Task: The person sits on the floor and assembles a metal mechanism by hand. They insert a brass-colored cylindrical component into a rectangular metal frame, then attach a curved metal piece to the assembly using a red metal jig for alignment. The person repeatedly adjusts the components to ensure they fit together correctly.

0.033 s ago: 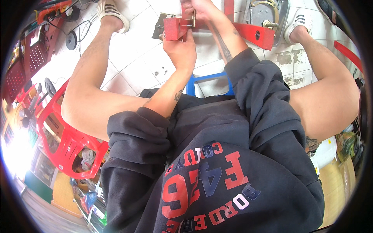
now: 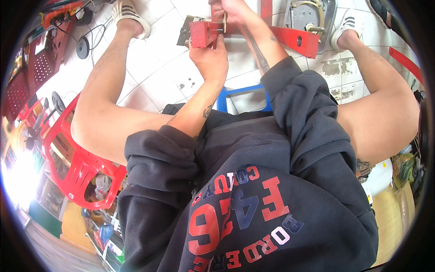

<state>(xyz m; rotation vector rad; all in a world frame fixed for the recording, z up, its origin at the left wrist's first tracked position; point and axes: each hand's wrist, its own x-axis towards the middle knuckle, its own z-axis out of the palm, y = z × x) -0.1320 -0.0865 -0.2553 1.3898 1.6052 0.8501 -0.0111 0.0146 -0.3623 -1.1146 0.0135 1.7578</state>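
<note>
A red steel frame (image 2: 297, 41) lies across the top of the view, between my feet. My left hand (image 2: 209, 60) is closed around the near side of its left end block (image 2: 202, 35), fingers partly hidden under the metal. A thin bolt or rod (image 2: 219, 30) sticks out of that block toward the right. Just right of it, my right hand (image 2: 233, 12) is closed on a narrow brass-coloured tool (image 2: 225, 21), perhaps a wrench; its far end is hidden in the fingers. A dark metal plate (image 2: 184, 31) sits against the block's left side.
A grey metal tray-like part (image 2: 327, 36) lies beyond the frame at right. Close to my lap stands a blue stool (image 2: 244, 90). A red plastic chair (image 2: 84, 174) is at left, near a black cable (image 2: 97, 31) and a perforated red panel (image 2: 43, 70). White tiles (image 2: 154, 79) cover the floor.
</note>
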